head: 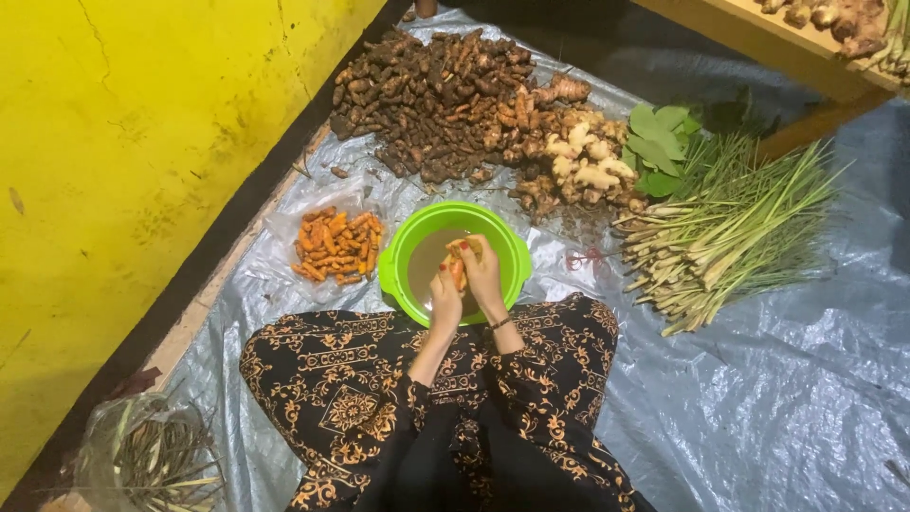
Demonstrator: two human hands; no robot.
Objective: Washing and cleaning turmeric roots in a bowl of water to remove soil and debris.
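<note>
Head view, frame centre: left hand (445,299) and right hand (484,275) pressed together around orange turmeric root (458,268), fingers curled on it, held over green basin (402,248) of murky water. Peeled orange roots (336,247) on clear plastic just left of basin. Brown unpeeled roots (436,100) piled upper centre, pale ginger (588,161) beside, lemongrass bundle (725,237) right. Silver tarp (777,398) underneath, yellow wall (123,171) left.

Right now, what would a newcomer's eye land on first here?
The bright green bowl at centre, where the left hand and right hand hold an orange root over murky water. Left of it lie peeled orange roots; behind, a dark root pile; right, lemongrass.
</note>
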